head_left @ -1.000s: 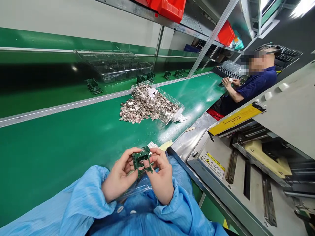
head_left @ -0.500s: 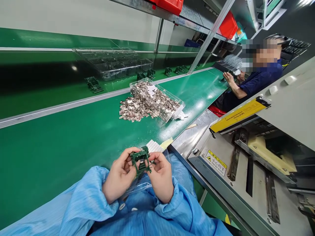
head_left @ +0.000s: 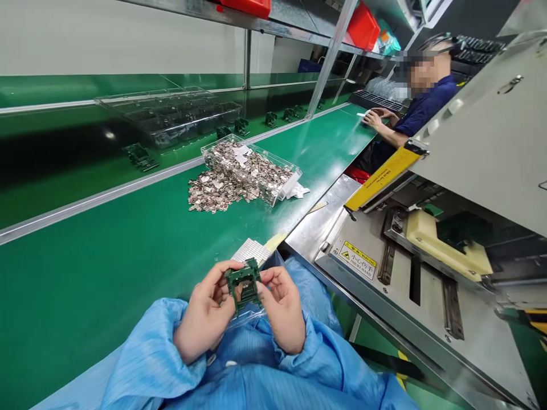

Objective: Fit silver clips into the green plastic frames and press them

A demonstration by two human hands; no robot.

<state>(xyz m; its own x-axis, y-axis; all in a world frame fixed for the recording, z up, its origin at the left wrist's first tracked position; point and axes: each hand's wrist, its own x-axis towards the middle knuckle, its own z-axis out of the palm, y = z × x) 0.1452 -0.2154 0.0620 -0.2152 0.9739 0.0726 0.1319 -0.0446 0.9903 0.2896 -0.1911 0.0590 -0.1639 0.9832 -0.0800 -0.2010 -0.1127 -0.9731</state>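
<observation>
Between my two hands, above my lap, is a dark green plastic frame [head_left: 243, 274] with a square opening. My left hand [head_left: 207, 310] is closed on its left side, thumb below and fingers above. On the other side, my right hand [head_left: 282, 307] pinches the frame's right edge between thumb and fingers. Just beyond the frame lies a white sheet marked in small squares [head_left: 252, 250], partly hidden by the frame and fingers. A pale yellow strip [head_left: 276, 241] sits beside that sheet.
A clear plastic box [head_left: 280, 196] of small metal pieces stands mid-table, with a loose pile [head_left: 209, 191] beside it. Clear trays [head_left: 171, 114] and green frames [head_left: 140, 156] lie behind the rail. A machine [head_left: 359, 262] with a warning label is at right; a co-worker [head_left: 427, 91] sits beyond.
The view has swung to the right, so the surroundings appear further left. The green frame has tilted slightly in my hands, its opening facing me more. The co-worker's hands have shifted, with a white item there.
</observation>
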